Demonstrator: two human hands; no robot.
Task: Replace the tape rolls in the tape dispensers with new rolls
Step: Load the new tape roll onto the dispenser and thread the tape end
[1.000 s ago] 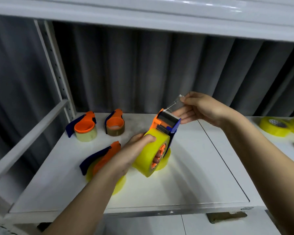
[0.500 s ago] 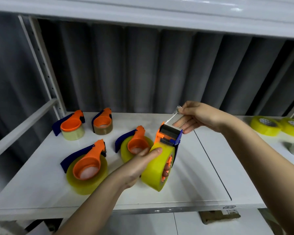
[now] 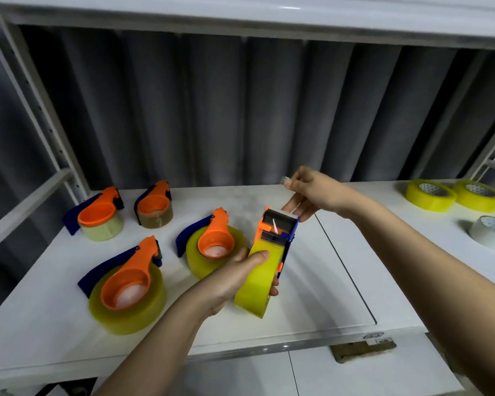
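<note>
My left hand point(image 3: 235, 277) grips an orange and blue tape dispenser point(image 3: 277, 227) loaded with a full yellow roll point(image 3: 259, 281), held upright above the white shelf point(image 3: 326, 281). My right hand point(image 3: 312, 192) pinches the clear tape end point(image 3: 283, 180) pulled up out of the dispenser's head. Two dispensers with full yellow rolls lie on the shelf, one at front left point(image 3: 126, 290), one in the middle point(image 3: 212, 247). Two dispensers with thin rolls sit at the back left, one pale point(image 3: 100, 218), one brown point(image 3: 155, 208).
Two loose yellow rolls point(image 3: 429, 194) point(image 3: 480, 195) and a clear roll point(image 3: 492, 231) lie on the shelf's right side. A grey curtain hangs behind. A metal upright and rail point(image 3: 26, 201) stand on the left. An upper shelf runs overhead.
The view has swung left and down, bringing the front dispensers into sight. My right hand has drawn the tape end a little higher; my left hand keeps its grip on the dispenser.
</note>
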